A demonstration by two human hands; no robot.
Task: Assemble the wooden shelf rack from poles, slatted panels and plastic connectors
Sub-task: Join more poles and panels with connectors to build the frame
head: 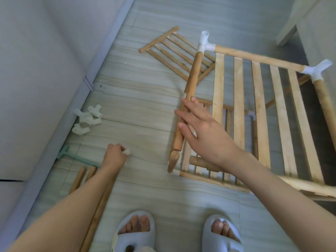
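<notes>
Hands first: the left hand [114, 154] is curled around a small white connector [127, 152], pinching it just above the floor [145, 110], while the right hand [203, 128] is spread flat, fingers straight, reaching over the pole [190, 77] and gripping nothing, though it looks as if the fingertips brush the wood — hard to call from up here.

That pole is the one to watch. Its long axis runs from near the person's feet up and away, its far end plugged into the white corner joint [205, 41] of the half-built rack [258, 113], its near end hidden under the right hand. A second pole [179, 131] carries on below the fingers toward the near end, and whether the two are joined there I can't tell.

Risks now: with an open palm and no grip, a nudge could swing the pole sideways and lever it out of the corner joint, or tip the leaning rack onto the slatted panel [177, 53] lying flat behind it. The connector is held only at the fingertips; it could slip and skitter off.

Further out, spare connectors [87, 119] are heaped near the sofa [36, 70] base, loose poles [81, 177] lie by the left forearm, and a green tool [72, 157] rests beside them.
</notes>
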